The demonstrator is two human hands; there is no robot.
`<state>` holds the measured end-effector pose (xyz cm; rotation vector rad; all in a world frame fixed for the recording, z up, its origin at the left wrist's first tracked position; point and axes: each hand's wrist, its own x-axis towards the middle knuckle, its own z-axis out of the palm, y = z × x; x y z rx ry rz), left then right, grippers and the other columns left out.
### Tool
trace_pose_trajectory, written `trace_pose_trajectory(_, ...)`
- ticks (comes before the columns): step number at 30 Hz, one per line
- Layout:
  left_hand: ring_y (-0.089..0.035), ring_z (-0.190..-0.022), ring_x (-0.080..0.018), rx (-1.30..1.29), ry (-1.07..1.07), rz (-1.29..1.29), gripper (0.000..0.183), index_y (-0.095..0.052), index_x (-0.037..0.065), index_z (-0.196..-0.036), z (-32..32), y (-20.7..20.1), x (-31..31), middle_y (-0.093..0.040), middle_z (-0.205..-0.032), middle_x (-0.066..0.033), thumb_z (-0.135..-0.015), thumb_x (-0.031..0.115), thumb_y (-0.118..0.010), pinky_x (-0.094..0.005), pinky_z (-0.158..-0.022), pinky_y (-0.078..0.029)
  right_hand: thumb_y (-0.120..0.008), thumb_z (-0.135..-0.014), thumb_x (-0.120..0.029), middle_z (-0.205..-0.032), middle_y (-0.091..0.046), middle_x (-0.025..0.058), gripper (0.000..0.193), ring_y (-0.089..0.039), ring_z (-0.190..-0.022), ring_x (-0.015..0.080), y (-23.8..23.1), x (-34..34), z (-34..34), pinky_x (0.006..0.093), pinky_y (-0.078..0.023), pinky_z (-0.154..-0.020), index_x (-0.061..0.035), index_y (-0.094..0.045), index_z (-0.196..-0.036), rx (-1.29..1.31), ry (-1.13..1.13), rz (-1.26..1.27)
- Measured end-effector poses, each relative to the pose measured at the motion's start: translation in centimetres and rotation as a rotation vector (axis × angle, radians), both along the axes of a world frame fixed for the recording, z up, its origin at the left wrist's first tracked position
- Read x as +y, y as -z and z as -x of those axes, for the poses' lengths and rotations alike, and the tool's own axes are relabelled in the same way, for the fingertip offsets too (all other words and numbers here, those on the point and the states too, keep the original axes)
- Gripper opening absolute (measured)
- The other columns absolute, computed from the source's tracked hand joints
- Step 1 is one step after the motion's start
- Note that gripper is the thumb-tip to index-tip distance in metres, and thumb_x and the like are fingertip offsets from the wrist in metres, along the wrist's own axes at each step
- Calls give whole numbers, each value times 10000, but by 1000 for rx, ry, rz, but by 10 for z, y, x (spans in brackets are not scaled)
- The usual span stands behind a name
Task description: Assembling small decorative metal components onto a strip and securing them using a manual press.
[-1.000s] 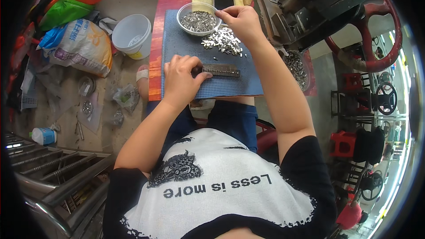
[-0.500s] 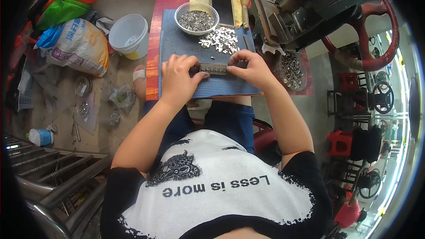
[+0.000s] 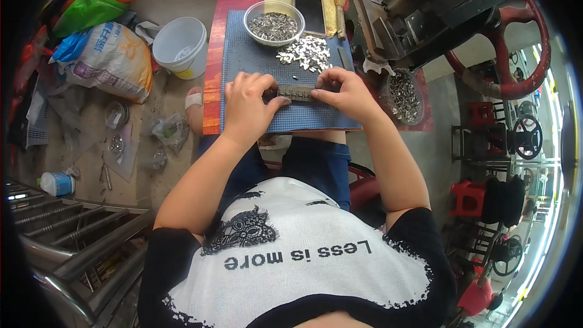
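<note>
On the blue textured mat [image 3: 243, 54], a small grey metal block with a row of notches [image 3: 296, 93] lies between my hands. My left hand [image 3: 250, 104] has its thumb and fingers closed at the block's left end. At the opposite end, my right hand [image 3: 347, 93] pinches the block with thumb and forefinger. A tiny dark piece [image 3: 295, 77] sits just beyond it. Farther back is a loose pile of small shiny silver pieces [image 3: 305, 54], beside a clear plastic bowl [image 3: 267, 43] filled with small slender metal parts [image 3: 274, 25].
A dark-screened phone [image 3: 310, 12] and a straw brush [image 3: 339, 13] lie at the table's back. A machine with a red handwheel [image 3: 499, 54] stands right, near a container of metal parts [image 3: 402, 97]. Left on the floor are a white bucket [image 3: 176, 54] and a sack [image 3: 106, 61].
The whole view has shifted slightly. Both hands keep their hold on the block, with hardly any visible finger movement.
</note>
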<state>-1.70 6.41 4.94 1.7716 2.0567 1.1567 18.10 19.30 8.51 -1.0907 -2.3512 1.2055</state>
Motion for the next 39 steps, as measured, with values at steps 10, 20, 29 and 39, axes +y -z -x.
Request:
trace_pose_trajectory(10, -556, -945, -256, -6, 3, -25, 256, -670, 103, -831, 1, 2, -1, -652, -860, -26, -730, 283, -822, -402, -843, -363, -804, -796, -247, -899, -645, 71, 221, -600, -897, 207, -12, -6, 40, 325, -476, -792, -88, -761, -944, -107, -120, -154)
trace_pose_trajectory(20, -557, -956, -263, 11, 10, -23, 250, -668, 101, -839, 1, -1, -2, -651, -878, -28, -731, 271, -817, -409, -845, -364, -791, -808, -210, -884, -659, 53, 215, -607, -884, 164, -9, 3, 49, 312, -478, -805, -35, -750, -926, 0, -118, -29)
trace_pose_trajectory(29, -556, -941, -261, -8, -12, -9, 246, -668, 102, -830, 0, 1, 0, -654, -856, -32, -747, 284, -811, -404, -833, -366, -743, -873, -191, -804, -736, 60, 239, -655, -726, 96, -36, 33, 53, 245, -509, -676, 15, -748, -994, 288, 296, -392)
trace_pose_trajectory(39, -565, -947, -266, 5, -15, 4, 261, -679, 86, -876, 0, -2, 1, -656, -881, -44, -764, 284, -806, -388, -839, -375, -680, -872, -221, -889, -637, 227, 254, -647, -853, 399, 24, 18, -13, 453, -532, -791, 29, -639, -849, -354, 413, -790)
